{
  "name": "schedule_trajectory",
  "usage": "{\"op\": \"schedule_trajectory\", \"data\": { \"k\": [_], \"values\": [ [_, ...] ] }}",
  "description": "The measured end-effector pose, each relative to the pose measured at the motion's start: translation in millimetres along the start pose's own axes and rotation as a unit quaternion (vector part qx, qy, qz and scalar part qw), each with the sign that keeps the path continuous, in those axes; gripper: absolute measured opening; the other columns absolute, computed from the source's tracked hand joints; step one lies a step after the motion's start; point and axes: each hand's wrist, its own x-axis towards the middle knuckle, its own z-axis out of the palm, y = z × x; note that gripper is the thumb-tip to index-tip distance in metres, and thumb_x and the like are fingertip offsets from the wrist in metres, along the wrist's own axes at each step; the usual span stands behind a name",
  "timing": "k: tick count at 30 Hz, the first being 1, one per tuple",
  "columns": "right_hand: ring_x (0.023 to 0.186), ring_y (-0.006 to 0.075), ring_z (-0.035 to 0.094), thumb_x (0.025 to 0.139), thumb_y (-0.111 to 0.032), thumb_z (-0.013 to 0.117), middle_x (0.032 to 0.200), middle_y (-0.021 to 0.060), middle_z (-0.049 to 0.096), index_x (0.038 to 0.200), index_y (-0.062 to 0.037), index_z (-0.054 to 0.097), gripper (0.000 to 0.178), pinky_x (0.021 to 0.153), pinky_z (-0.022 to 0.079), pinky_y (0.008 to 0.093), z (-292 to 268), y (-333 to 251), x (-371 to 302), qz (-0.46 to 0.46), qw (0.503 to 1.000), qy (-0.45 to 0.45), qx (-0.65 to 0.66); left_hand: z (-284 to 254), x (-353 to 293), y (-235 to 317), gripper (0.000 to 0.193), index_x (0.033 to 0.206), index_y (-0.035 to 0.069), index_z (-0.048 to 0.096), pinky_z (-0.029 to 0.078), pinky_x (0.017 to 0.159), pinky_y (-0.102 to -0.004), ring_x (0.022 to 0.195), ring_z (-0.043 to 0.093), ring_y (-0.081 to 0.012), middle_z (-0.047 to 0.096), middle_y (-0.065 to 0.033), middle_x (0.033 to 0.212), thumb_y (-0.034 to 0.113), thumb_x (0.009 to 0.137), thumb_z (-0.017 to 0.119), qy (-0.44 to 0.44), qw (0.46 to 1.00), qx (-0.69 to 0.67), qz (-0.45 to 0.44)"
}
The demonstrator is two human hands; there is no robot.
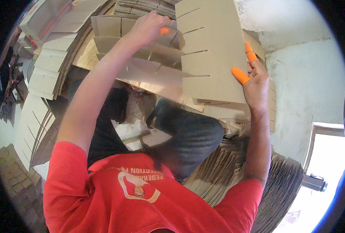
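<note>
We are looking down past our red short-sleeved shirt (141, 194) at 6 o'clock and our dark trousers (186, 130) near the centre of the dial. At 2 o'clock our right hand (256, 87) is gripping a broad, flat, rectangular sheet of light-brown cardboard (217, 54) by its right-hand edge; the thumb, in an orange finger cover (241, 76), is pressing on the near face, and another orange-covered finger is lying along the edge. The sheet is standing out at 1 o'clock, its broad face toward us, with four narrow slits running in from its left-hand edge.

Close to 12 o'clock our left hand (152, 26) is reaching over a row of upright slotted cardboard strips (145, 69); its fingers are curling, but we cannot tell whether they are closing on a strip. These strips are standing at 11 o'clock, crossing behind the sheet's left edge, above a pale wooden board (87, 50).

Between 9 and 10 o'clock a tall pile of pale slotted cardboard pieces (50, 72) is leaning in overlapping layers. At 4 o'clock a dense stack of thin brown cardboard sheets (275, 188) is sitting beside our right arm, near a bright doorway (326, 155).
</note>
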Motion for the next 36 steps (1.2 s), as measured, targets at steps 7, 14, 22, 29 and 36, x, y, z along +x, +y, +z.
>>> {"op": "schedule_trajectory", "data": {
  "k": [7, 14, 22, 29, 36],
  "values": [
    [0.066, 0.0106, 0.033, 0.072, 0.0, 0.078, 0.075, -0.0039, 0.044, 0.146, -0.012, 0.042, 0.082, 0.059, 0.035, 0.0216, 6, 10, 3, -0.09, 0.994, 0.007, 0.064, 6, 5, -5, 0.019, 0.09, 0.008, 0.068, 0.054, 0.071, -0.0444, 0.085, 0.065, -0.0354, 0.066, -0.0152, 0.087, 0.005, 0.071, 0.067, -0.178, 0.983, 0.028, -0.027],
    [0.065, 0.0085, 0.031, 0.075, 0.002, 0.074, 0.078, -0.0049, 0.045, 0.146, -0.0117, 0.041, 0.08, 0.06, 0.033, 0.0188, 9, 7, 5, -0.049, 0.999, -0.023, 0.002, -1, 27, -19, 0.014, 0.09, 0.007, 0.069, 0.053, 0.07, -0.0451, 0.086, 0.064, -0.0356, 0.067, -0.014, 0.09, 0.009, 0.077, 0.066, -0.249, 0.966, -0.003, -0.067],
    [0.066, 0.0076, 0.029, 0.074, 0.004, 0.074, 0.085, -0.0081, 0.05, 0.146, -0.0118, 0.04, 0.081, 0.059, 0.032, 0.0179, 6, 4, 2, 0.007, 0.998, -0.057, 0.01, 21, 48, -54, 0.019, 0.092, 0.007, 0.07, 0.054, 0.072, -0.0447, 0.085, 0.067, -0.0336, 0.069, -0.0145, 0.083, 0.019, 0.076, 0.071, -0.142, 0.986, 0.083, -0.012],
    [0.103, 0.0107, 0.052, 0.074, 0.006, 0.072, 0.129, 0.007, 0.057, 0.148, -0.0076, 0.034, 0.085, 0.09, 0.044, 0.0258, 7, 4, 19, -0.041, 0.99, -0.128, 0.046, 23, 52, -40, 0.012, 0.085, 0.005, 0.069, 0.054, 0.07, -0.0462, 0.084, 0.068, -0.0361, 0.069, -0.0174, 0.086, 0.011, 0.077, 0.062, -0.176, 0.979, 0.074, -0.076],
    [0.11, 0.0189, 0.057, 0.077, 0.002, 0.073, 0.124, 0.0137, 0.061, 0.145, -0.0016, 0.038, 0.077, 0.091, 0.044, 0.0308, 39, 4, 31, -0.092, 0.983, -0.156, -0.002, 34, 47, -56, 0.014, 0.081, 0.009, 0.067, 0.052, 0.067, -0.0459, 0.083, 0.066, -0.0357, 0.067, -0.0161, 0.087, 0.01, 0.068, 0.072, -0.116, 0.988, 0.054, -0.08]
  ]
}}
